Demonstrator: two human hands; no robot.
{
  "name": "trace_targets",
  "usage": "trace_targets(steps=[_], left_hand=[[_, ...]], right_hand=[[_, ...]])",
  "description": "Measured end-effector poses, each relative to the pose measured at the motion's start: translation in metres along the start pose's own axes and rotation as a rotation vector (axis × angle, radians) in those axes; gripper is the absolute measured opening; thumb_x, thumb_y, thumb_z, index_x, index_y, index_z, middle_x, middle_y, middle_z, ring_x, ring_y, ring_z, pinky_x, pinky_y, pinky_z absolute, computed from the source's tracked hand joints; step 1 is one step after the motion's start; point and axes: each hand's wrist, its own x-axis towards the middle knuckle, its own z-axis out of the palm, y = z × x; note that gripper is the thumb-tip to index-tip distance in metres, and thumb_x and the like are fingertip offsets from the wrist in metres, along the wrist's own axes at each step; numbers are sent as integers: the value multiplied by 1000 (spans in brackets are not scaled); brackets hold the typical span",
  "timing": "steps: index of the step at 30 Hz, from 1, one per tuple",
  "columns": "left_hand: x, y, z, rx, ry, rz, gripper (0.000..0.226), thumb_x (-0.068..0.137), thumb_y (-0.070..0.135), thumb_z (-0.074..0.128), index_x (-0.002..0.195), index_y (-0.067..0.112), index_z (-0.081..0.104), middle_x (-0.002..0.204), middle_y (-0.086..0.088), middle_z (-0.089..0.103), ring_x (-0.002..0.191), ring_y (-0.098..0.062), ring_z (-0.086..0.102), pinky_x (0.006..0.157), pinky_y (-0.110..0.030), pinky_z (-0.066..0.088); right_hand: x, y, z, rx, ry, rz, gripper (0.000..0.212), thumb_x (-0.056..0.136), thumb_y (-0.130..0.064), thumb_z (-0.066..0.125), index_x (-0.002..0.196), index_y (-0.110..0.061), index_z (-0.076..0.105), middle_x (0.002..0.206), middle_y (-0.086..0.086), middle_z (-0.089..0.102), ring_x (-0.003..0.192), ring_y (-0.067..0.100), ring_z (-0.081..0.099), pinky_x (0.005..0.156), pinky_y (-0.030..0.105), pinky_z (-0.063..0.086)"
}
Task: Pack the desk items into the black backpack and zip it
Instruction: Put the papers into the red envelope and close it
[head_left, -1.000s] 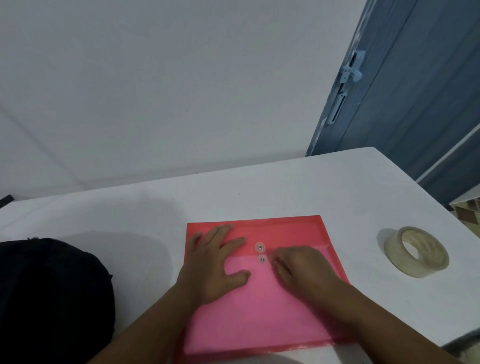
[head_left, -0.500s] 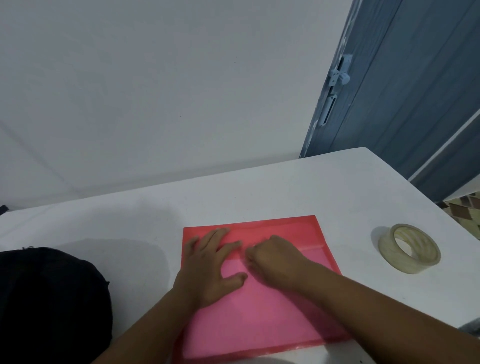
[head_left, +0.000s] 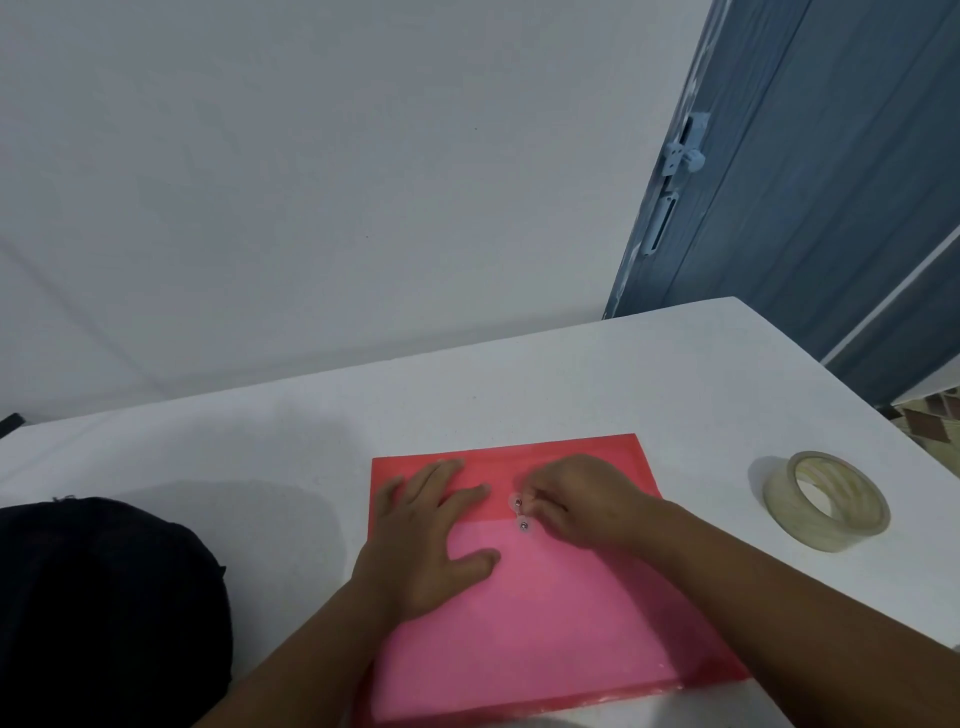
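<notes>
From the head camera I look down on a white tabletop (head_left: 649, 374) set against a pale wall, with a blue-grey door (head_left: 810, 171) beyond its far right corner.

A flat, translucent pink-red plastic document envelope (head_left: 545, 623) lies near the front edge of the tabletop, a little right of the middle, its darker flap folded down across the far part. Two small round button fasteners (head_left: 521, 514) sit one above the other at the flap's lower edge.

My left hand (head_left: 431, 545) rests flat on the left part of the envelope, fingers straight and spread apart, the thumb stretched out to the right, pressing the flap and body down. My right hand (head_left: 582, 501) lies on the flap just right of the fasteners, fingers curled in with the tips bunched at the upper button; whether they pinch a string there I cannot tell, it is too small to make out.

The rounded black fabric backpack (head_left: 104, 613) sits at the front left corner of the tabletop, well apart from the envelope; no zip shows from here.

A roll of clear adhesive tape (head_left: 826, 501) lies tilted near the right edge of the tabletop, apart from the envelope.
</notes>
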Motion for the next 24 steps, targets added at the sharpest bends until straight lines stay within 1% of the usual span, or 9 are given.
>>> trace_targets(steps=[4,6,9,13,15,17,19,21,24], left_hand=[[0,0,0,3,-8,-3,79,76,82,41,147,47,40,166,15,15,152,-4,7,120,-39,-2],[1,0,0,-10,2,-2,78,76,81,43,146,46,42,166,14,17,152,-5,9,120,-40,-1],[0,1,-1,-3,2,-5,79,76,81,43,146,46,42,165,14,17,152,-4,9,120,-40,0],[1,3,-1,-5,5,-11,80,74,81,42,146,46,42,165,14,17,152,-4,9,121,-42,2],[2,4,-1,3,-4,-12,81,74,82,40,147,46,41,166,14,16,152,-4,8,121,-42,2],[1,4,-1,-3,1,-9,81,74,81,41,147,45,42,166,13,16,152,-5,9,121,-42,2],[1,3,-1,-8,12,-7,80,74,80,42,146,45,44,165,12,19,152,-6,11,121,-42,3],[1,2,2,-1,21,-3,79,74,79,45,144,44,47,165,11,22,152,-8,15,120,-43,6],[3,1,5,14,40,7,75,74,78,49,141,43,51,163,8,29,151,-11,23,118,-44,10]], right_hand=[[-16,5,12,-20,91,-37,25,85,-34,40,79,-24,62,73,-6,66,65,17,55,60,32,42],[-22,4,19,-57,138,-55,22,88,-33,44,80,-24,62,71,-5,65,63,21,56,59,32,41],[-28,2,28,-86,199,-64,18,90,-30,50,78,-23,61,66,-4,63,57,21,53,57,29,37],[-31,-7,36,-193,275,-61,23,90,-32,49,72,-21,59,58,-2,59,49,21,49,54,27,37],[-30,-14,38,-281,314,-88,25,86,-32,47,67,-22,60,55,-4,59,46,20,51,53,26,42],[-25,-18,41,-359,318,-113,28,86,-32,46,64,-22,61,54,-5,59,45,19,52,54,26,45],[-20,-20,41,-414,292,-153,24,87,-28,53,66,-20,62,54,-3,60,45,20,53,56,26,48],[-14,-24,38,-495,226,-204,13,78,-25,72,69,-19,64,54,-2,61,44,20,54,57,25,49],[-4,-28,28,-571,117,-266,22,63,-27,83,65,-22,62,53,-4,59,42,17,53,55,24,41]])
